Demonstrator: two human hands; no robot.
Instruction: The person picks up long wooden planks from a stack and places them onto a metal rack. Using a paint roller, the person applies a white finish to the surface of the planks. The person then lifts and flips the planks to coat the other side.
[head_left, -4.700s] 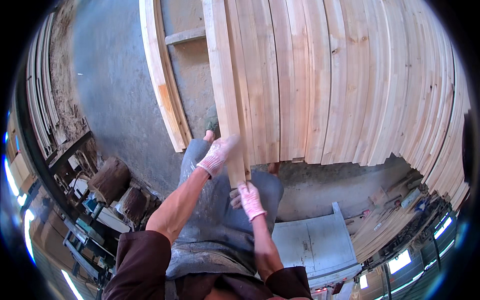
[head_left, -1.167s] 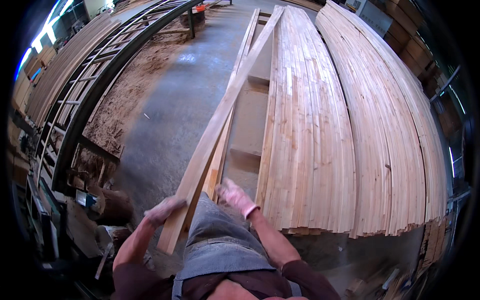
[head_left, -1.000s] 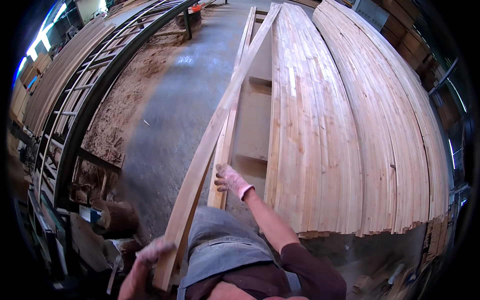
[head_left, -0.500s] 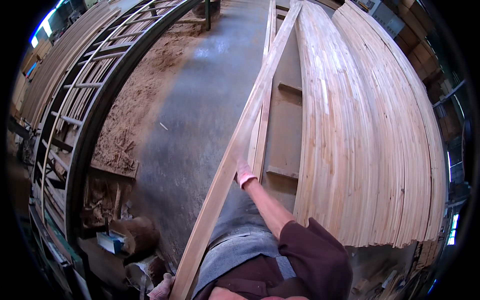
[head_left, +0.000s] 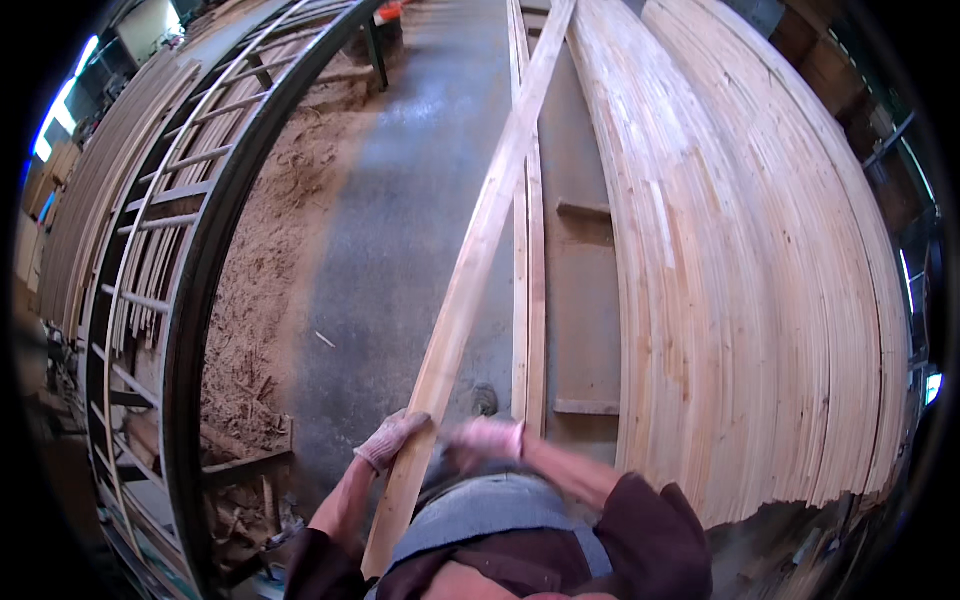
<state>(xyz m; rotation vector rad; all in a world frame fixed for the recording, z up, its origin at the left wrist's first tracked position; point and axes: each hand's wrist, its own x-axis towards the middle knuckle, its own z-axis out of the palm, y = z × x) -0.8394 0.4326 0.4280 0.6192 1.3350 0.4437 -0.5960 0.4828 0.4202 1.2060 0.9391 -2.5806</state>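
Two hands are at work closest in: the left hand (head_left: 395, 438) is closed around the edge of a long wooden board (head_left: 463, 290) near its close end, while the right hand (head_left: 487, 440), blurred, is just to the board's right, and I cannot tell whether it is open or touching the wood. This one board is unplaced, its near end raised beside the body, its length slanting away above the floor (head_left: 380, 280) and out at the top. Beyond the right hand, what look like two narrow strips (head_left: 537, 300) lie together, already down, crossed over by the board. To their right, two bearers (head_left: 587, 407) show clearly, the strip of ground between them uncovered by boards. Past these, one broad stack (head_left: 720, 300) already lies side by side, its boards too many to count.
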